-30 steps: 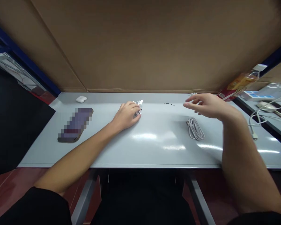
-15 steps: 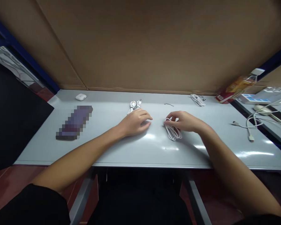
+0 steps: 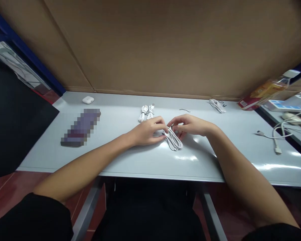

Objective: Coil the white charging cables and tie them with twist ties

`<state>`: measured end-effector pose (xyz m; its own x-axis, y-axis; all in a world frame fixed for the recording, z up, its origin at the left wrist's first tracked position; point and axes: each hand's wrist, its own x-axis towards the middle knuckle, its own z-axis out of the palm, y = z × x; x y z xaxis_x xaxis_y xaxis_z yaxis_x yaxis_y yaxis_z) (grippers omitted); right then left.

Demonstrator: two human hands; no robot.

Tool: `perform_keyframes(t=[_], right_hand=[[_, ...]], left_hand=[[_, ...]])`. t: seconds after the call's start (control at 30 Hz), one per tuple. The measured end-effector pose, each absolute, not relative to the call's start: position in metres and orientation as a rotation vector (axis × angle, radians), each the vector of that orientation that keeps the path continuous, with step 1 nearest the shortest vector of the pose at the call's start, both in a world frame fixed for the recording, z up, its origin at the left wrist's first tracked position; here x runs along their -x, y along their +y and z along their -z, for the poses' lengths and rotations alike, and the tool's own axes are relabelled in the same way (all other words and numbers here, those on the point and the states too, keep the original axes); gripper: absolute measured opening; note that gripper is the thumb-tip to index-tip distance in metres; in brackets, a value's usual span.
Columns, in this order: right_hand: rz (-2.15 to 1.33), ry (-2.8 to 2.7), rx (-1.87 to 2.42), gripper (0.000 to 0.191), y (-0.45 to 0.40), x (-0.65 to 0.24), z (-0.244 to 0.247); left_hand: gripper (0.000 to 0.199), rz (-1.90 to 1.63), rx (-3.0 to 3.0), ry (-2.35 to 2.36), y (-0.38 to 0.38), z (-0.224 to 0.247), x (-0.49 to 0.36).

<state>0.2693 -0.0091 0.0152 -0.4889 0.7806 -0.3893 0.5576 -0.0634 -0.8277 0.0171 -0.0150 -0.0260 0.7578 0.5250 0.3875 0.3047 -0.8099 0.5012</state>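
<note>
Centre of frame — left hand [image 3: 150,131] has joined right hand [image 3: 192,125], both pinching the coiled cable [image 3: 175,142] (two-handed handling now).

Left hand [image 3: 148,131] and right hand [image 3: 192,125] grip a coiled white cable [image 3: 175,142] by its far end, tied cables [image 3: 143,114] lying beyond on the surface [image 3: 132,162]

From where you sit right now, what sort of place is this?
Probably a workstation, perhaps in an office or workshop: a grey table backed by a brown panel, with coiled white cables on it.
</note>
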Motion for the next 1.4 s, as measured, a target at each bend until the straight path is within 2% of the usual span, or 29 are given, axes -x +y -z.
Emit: perform_keyframes(t=[0.13,0.3,0.53,0.7,0.97,1.17,1.4], right_hand=[[-1.513,-2.104,1.427,0.028,-0.008,-0.276,-0.012],[-1.394,-2.190,1.408,0.020,-0.007,-0.270,-0.007],[-1.496,-2.071,1.367,0.027,-0.006,-0.272,-0.003],[-1.569,-1.933,1.396,0.032,-0.009,-0.270,-0.006],[-1.265,-2.142,1.455,0.021,-0.015,-0.257,-0.010],[-1.190,-2.248,1.512,0.033,-0.015,-0.256,-0.010],[-1.076,-2.246,1.556,0.021,-0.017,-0.254,-0.009]], left_hand=[[0.019,-0.703,-2.545,0.594,-0.017,0.030,-0.022],[0.022,-0.650,-2.514,0.683,-0.015,0.029,-0.023],[0.023,-0.538,-2.532,0.623,-0.013,0.021,-0.015],[0.016,-0.545,-2.491,0.590,-0.011,0.023,-0.013],[0.010,-0.474,-2.513,0.577,-0.006,0.025,-0.016],[0.010,-0.511,-2.479,0.566,-0.006,0.023,-0.013],[0.008,-0.546,-2.479,0.558,-0.005,0.021,-0.012]])
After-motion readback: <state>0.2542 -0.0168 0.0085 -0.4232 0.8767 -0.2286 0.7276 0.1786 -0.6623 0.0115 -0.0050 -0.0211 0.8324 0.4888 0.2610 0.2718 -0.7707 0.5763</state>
